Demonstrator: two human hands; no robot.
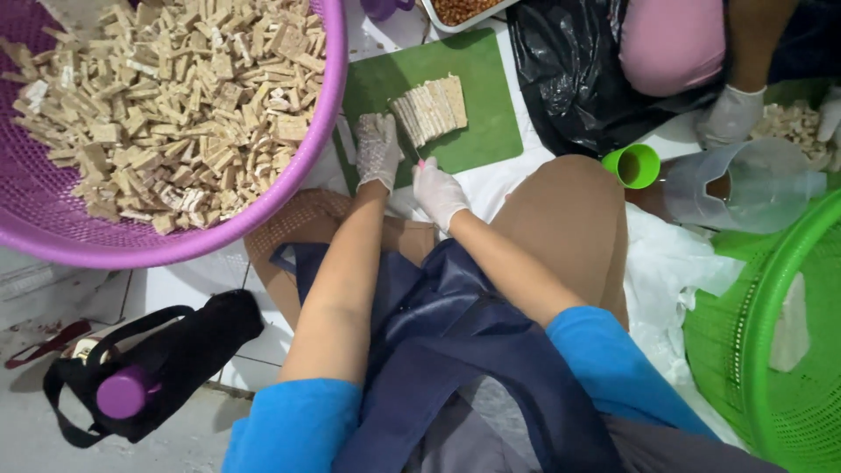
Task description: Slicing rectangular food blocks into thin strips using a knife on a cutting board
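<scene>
A block of tempeh (431,109), sliced into thin slabs, lies on a green cutting board (473,79). My left hand (378,149), in a speckled white glove, rests flat on the board just left of the slices. My right hand (437,192), in a white glove, is closed around a pink-handled knife (420,163) near the board's front edge; its blade is hard to make out.
A large purple basket (289,175) full of cut tempeh pieces sits at left. Another person's gloved hand (730,114) works at top right beside a clear jug (753,184) and a green cup (632,165). A green basket (762,350) stands right; a black bottle bag (149,368) lies at lower left.
</scene>
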